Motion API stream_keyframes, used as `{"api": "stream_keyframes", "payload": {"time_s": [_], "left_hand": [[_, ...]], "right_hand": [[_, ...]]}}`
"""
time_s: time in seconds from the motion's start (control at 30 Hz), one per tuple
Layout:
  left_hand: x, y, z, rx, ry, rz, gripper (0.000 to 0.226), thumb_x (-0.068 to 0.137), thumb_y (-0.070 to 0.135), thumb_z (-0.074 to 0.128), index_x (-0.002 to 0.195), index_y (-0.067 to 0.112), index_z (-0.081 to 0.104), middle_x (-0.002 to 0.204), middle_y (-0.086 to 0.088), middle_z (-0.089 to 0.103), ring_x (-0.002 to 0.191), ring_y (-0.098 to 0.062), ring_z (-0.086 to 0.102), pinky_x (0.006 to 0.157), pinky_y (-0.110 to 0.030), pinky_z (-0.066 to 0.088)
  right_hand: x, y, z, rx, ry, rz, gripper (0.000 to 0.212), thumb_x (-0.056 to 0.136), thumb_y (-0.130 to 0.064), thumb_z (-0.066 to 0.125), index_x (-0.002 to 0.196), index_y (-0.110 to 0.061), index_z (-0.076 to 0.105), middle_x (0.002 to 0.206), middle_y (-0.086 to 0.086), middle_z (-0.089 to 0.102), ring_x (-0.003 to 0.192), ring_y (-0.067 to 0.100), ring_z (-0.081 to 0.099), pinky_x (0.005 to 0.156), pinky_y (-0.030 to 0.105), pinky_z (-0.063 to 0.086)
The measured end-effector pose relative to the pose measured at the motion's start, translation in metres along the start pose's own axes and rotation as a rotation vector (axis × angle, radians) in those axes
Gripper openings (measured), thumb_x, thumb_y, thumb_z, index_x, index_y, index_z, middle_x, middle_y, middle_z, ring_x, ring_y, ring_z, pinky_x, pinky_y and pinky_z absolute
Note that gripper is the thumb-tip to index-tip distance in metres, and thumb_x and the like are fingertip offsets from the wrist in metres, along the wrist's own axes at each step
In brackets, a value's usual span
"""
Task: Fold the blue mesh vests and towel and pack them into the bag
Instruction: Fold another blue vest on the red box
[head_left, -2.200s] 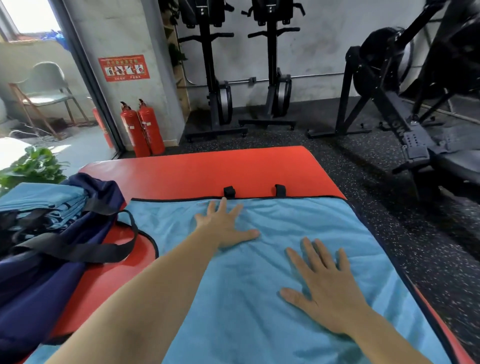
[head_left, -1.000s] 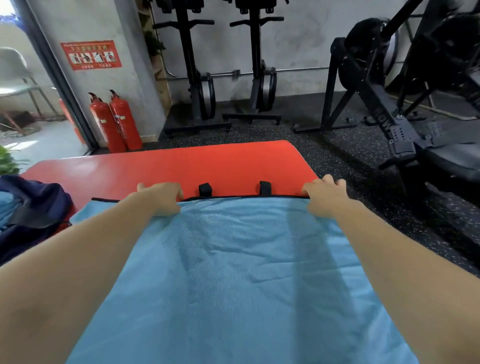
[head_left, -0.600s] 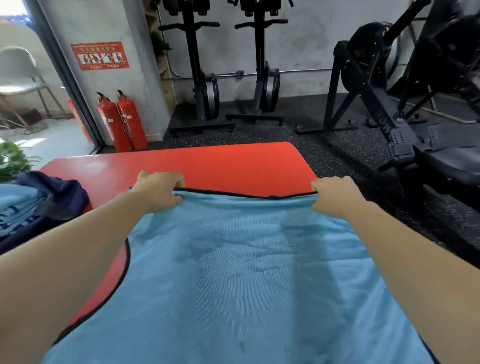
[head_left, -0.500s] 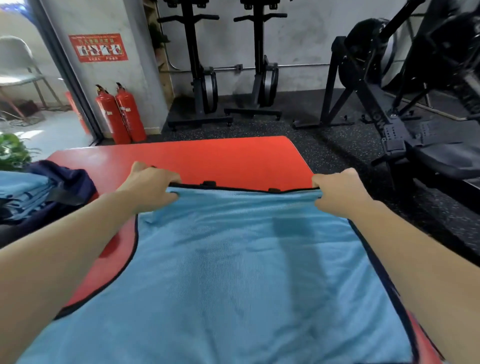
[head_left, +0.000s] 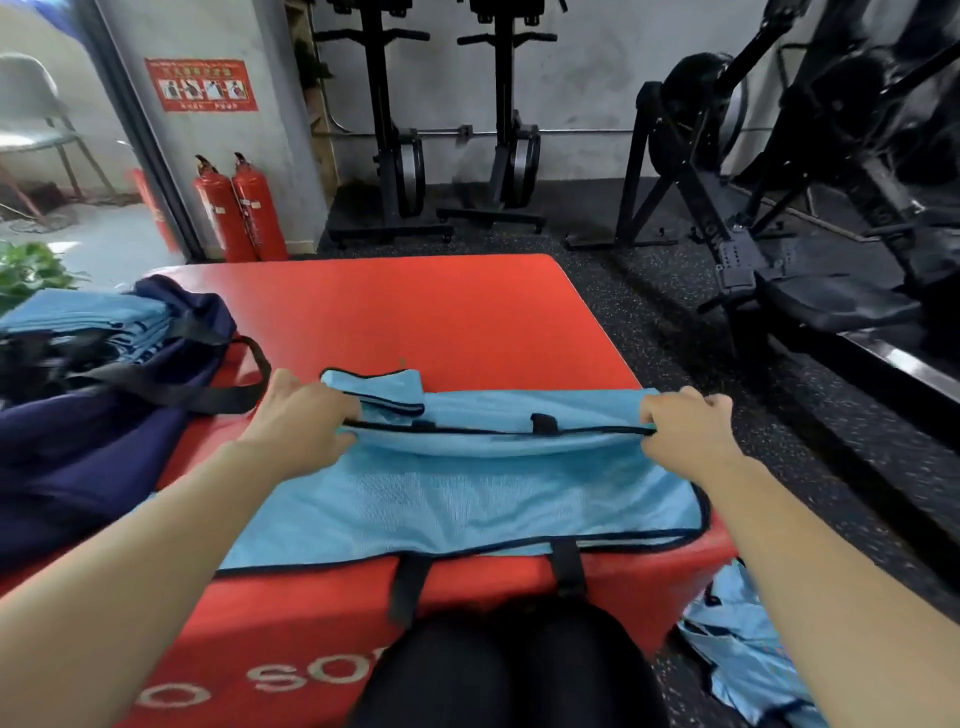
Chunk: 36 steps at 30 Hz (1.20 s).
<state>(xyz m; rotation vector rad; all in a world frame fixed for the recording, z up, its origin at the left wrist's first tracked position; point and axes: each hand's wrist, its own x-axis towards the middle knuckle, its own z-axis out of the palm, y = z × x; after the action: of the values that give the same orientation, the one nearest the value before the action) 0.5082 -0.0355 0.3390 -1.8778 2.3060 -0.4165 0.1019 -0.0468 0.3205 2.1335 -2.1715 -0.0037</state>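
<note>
Hands held the blue mesh vest (head_left: 467, 504) by its black-trimmed edge, raised just above the rest of the cloth, so that the vest was doubled over on itself. Our left hand (head_left: 306, 423) had its fingers curled round the left end of that edge. Our right hand (head_left: 685, 426) pinched the right end in the same way, fingers tightly bent. Between the two hands the trim ran nearly straight, with two short black tabs showing along it. The vest lay on the red mat (head_left: 441, 312), its near edge reaching the mat's near rim, where two black straps (head_left: 567, 566) hung over the front. One small flap of the vest lay turned over just beyond our left hand.

On the left of the mat sat the navy bag (head_left: 104, 441), open, with folded blue cloths (head_left: 88, 317) stacked in its mouth and a black handle looping toward our left hand. On the floor at the near right lay a crumpled blue heap (head_left: 743, 654); we could not tell vest from towel there. Two red fire extinguishers (head_left: 239, 213) stood by the far wall, left of the black gym machines (head_left: 395, 130).
</note>
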Motion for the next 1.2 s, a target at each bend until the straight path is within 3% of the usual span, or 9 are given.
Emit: {"api": "stream_keyframes", "payload": {"time_s": [0.17, 0.23, 0.43, 0.53, 0.67, 0.87, 0.97, 1.07, 1.2], "left_hand": [[-0.045, 0.018, 0.02, -0.026, -0.125, 0.034, 0.007, 0.087, 0.03, 0.046, 0.086, 0.03, 0.053, 0.084, 0.011, 0.057, 0.082, -0.013, 0.05, 0.082, -0.032, 0.021], [-0.052, 0.026, 0.027, -0.085, -0.14, -0.006, 0.006, 0.083, 0.025, 0.045, 0.083, 0.031, 0.047, 0.084, 0.012, 0.056, 0.082, -0.011, 0.053, 0.077, -0.032, 0.017], [-0.065, 0.029, 0.015, -0.043, -0.129, -0.067, 0.014, 0.082, 0.019, 0.045, 0.09, 0.03, 0.048, 0.082, 0.013, 0.058, 0.086, -0.01, 0.058, 0.103, -0.041, 0.012], [-0.081, 0.039, 0.017, 0.131, -0.149, 0.032, 0.022, 0.086, 0.021, 0.043, 0.101, 0.035, 0.048, 0.093, 0.011, 0.054, 0.085, -0.012, 0.054, 0.112, -0.056, 0.002], [-0.087, 0.049, 0.012, 0.057, -0.248, -0.001, 0.034, 0.087, 0.014, 0.041, 0.114, 0.034, 0.046, 0.104, 0.009, 0.05, 0.077, -0.015, 0.05, 0.111, -0.069, -0.007], [-0.095, 0.06, 0.012, -0.016, -0.289, -0.06, 0.04, 0.083, 0.007, 0.04, 0.116, 0.03, 0.041, 0.105, 0.007, 0.048, 0.091, -0.018, 0.061, 0.108, -0.073, -0.01], [-0.092, 0.06, 0.008, -0.088, -0.29, -0.087, 0.037, 0.082, 0.008, 0.04, 0.111, 0.03, 0.043, 0.1, 0.01, 0.054, 0.094, -0.016, 0.059, 0.11, -0.071, -0.009], [-0.084, 0.064, 0.002, -0.268, -0.184, -0.142, 0.042, 0.083, 0.014, 0.046, 0.121, 0.031, 0.046, 0.099, 0.012, 0.064, 0.105, -0.015, 0.058, 0.116, -0.057, -0.001], [-0.068, 0.082, -0.002, -0.553, -0.173, -0.169, 0.06, 0.083, 0.03, 0.055, 0.14, 0.033, 0.035, 0.111, 0.007, 0.068, 0.111, -0.015, 0.059, 0.107, -0.042, 0.018]], "right_hand": [[-0.039, -0.001, 0.018, -0.017, -0.203, 0.021, 0.022, 0.085, -0.017, 0.054, 0.098, -0.034, 0.055, 0.095, -0.008, 0.048, 0.116, 0.017, 0.042, 0.106, 0.044, 0.021], [-0.045, -0.003, 0.022, 0.003, -0.189, 0.018, 0.024, 0.085, -0.017, 0.054, 0.102, -0.033, 0.058, 0.098, -0.008, 0.052, 0.116, 0.017, 0.043, 0.107, 0.045, 0.021], [-0.062, 0.003, 0.011, 0.005, -0.1, 0.024, 0.02, 0.082, -0.014, 0.055, 0.087, -0.031, 0.047, 0.094, -0.009, 0.053, 0.11, 0.017, 0.047, 0.107, 0.047, 0.02], [-0.074, 0.004, 0.019, -0.039, -0.156, -0.017, 0.02, 0.084, -0.015, 0.054, 0.092, -0.031, 0.045, 0.099, -0.006, 0.042, 0.112, 0.018, 0.046, 0.107, 0.047, 0.022], [-0.083, 0.001, 0.015, 0.033, -0.214, 0.008, 0.025, 0.086, -0.014, 0.051, 0.107, -0.029, 0.051, 0.108, -0.003, 0.04, 0.114, 0.02, 0.046, 0.113, 0.053, 0.015], [-0.095, -0.002, 0.008, 0.087, -0.28, 0.054, 0.034, 0.088, -0.011, 0.047, 0.117, -0.027, 0.056, 0.123, 0.002, 0.049, 0.12, 0.023, 0.048, 0.117, 0.056, 0.003], [-0.099, -0.007, 0.006, 0.038, -0.284, 0.049, 0.033, 0.088, -0.011, 0.045, 0.115, -0.023, 0.06, 0.119, 0.001, 0.058, 0.118, 0.023, 0.052, 0.118, 0.053, 0.007], [-0.096, -0.02, -0.003, 0.0, -0.206, 0.025, 0.03, 0.087, -0.013, 0.045, 0.109, -0.022, 0.063, 0.111, -0.003, 0.065, 0.109, 0.021, 0.058, 0.113, 0.047, 0.019], [-0.088, -0.054, -0.01, 0.346, -0.188, -0.01, 0.039, 0.091, -0.014, 0.046, 0.126, -0.025, 0.059, 0.132, -0.006, 0.059, 0.124, 0.02, 0.051, 0.109, 0.037, 0.031]]}}
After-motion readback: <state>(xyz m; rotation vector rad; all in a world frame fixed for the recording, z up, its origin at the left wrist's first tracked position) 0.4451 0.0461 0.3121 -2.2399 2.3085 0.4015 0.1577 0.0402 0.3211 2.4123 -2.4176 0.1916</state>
